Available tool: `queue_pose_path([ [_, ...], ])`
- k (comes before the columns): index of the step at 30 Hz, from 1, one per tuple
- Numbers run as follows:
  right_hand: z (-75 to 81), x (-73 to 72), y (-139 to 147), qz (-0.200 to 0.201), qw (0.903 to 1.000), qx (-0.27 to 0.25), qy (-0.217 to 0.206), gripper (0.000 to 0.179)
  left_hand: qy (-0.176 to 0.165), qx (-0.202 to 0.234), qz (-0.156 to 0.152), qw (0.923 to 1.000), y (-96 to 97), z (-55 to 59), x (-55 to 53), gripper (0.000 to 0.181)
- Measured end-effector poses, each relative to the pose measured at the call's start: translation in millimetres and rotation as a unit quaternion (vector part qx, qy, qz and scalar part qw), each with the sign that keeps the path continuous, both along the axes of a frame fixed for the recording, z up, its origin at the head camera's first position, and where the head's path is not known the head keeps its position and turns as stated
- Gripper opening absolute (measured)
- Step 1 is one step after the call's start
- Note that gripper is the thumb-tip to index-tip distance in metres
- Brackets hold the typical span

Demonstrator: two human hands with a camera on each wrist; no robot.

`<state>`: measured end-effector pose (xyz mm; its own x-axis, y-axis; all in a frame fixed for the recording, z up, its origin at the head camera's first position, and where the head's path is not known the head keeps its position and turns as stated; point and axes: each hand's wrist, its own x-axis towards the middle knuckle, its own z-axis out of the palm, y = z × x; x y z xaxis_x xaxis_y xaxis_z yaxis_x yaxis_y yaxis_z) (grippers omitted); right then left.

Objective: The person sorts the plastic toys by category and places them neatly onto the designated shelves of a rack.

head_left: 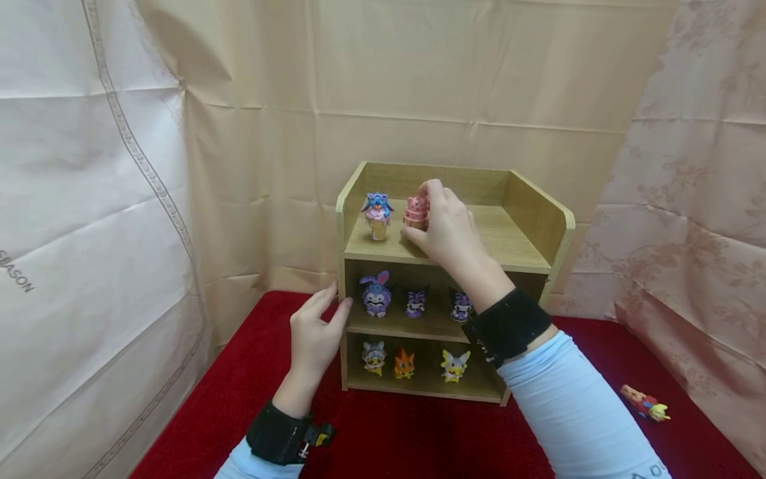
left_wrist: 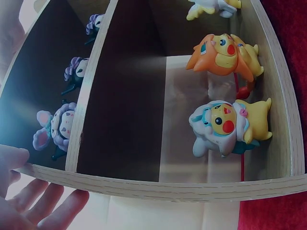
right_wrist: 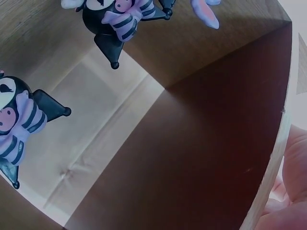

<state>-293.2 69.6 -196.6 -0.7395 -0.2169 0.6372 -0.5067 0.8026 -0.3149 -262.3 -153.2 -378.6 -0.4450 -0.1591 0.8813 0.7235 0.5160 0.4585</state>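
Observation:
My right hand (head_left: 449,229) pinches a pink bear-like figurine (head_left: 415,211) between thumb and fingers over the top board of a small wooden shelf (head_left: 449,257). Its base is close to the board; whether it touches cannot be told. To its left stands a blue figurine on an ice-cream cone (head_left: 378,216). My left hand (head_left: 316,332) is at the shelf's left side panel, fingers extended along its outside and thumb by the front edge. In the right wrist view only part of the right hand (right_wrist: 292,187) shows beyond the board's edge, and the pink figurine is hidden.
The middle level holds a purple rabbit-eared figurine (head_left: 376,295) and two black-and-purple ones. Below stand a grey-hooded figurine (left_wrist: 225,125), an orange one (left_wrist: 221,55) and a white-eared one (head_left: 455,366). Another figurine (head_left: 645,403) lies on the red cloth (head_left: 419,439) at right.

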Motion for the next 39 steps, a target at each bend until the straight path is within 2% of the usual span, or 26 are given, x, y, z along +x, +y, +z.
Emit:
queue_pose_path([
  [9,-1.3,2.2,2,0.012,0.9999,-0.011,0.0,0.069,-0.005,-0.001,0.009,0.9999,-1.7,-1.3,-1.2,0.04],
  [13,-0.8,6.9,6,0.018,0.9994,-0.027,-0.014,0.081,-0.005,0.0,0.009,0.9999,-2.4,-0.2,-0.6,0.039],
  [17,-0.5,13.1,12,0.019,0.9991,-0.038,-0.007,0.085,0.002,-0.004,0.009,0.9999,-3.3,0.1,-1.0,0.039],
  [26,-6.3,31.1,30,0.041,0.9976,-0.046,0.032,0.077,-0.006,-0.008,0.006,0.9999,-3.4,1.1,0.1,0.04],
  [35,-20.2,53.5,50,0.068,0.9941,-0.038,0.076,0.059,0.01,-0.005,0.007,0.9999,-3.5,1.5,-0.6,0.039],
  [39,-26.0,62.9,58,0.076,0.9905,-0.037,0.108,0.054,0.005,-0.005,0.007,1.0,-4.7,1.4,-0.3,0.04],
])
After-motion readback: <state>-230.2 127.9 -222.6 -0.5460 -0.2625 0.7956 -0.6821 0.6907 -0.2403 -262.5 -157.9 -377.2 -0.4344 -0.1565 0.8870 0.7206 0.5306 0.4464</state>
